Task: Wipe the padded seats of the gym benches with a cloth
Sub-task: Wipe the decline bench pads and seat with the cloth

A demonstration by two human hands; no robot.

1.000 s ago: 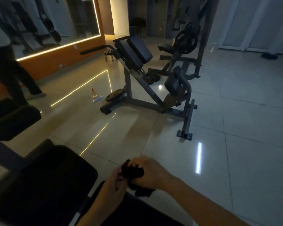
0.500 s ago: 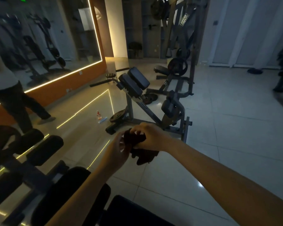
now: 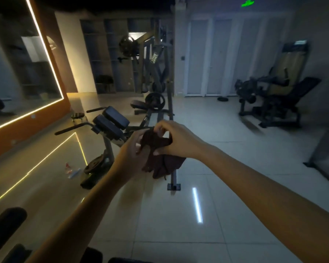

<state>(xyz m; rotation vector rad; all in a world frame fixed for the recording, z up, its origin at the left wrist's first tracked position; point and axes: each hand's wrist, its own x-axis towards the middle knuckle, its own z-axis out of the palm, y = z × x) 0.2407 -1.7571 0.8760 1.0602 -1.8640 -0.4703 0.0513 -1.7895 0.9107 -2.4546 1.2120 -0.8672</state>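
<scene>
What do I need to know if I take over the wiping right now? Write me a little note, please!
Left hand: grips the cloth from the side.
Right hand: grips the same cloth from above.
Cloth: dark red, bunched up in the air between both hands, touching no seat.
Nearest bench: twin black pads, just beyond the hands, to the left.
Done: cannot tell whether any seat has been wiped.
Left: bring the cloth to those pads and wipe, then the seat further back.
</scene>
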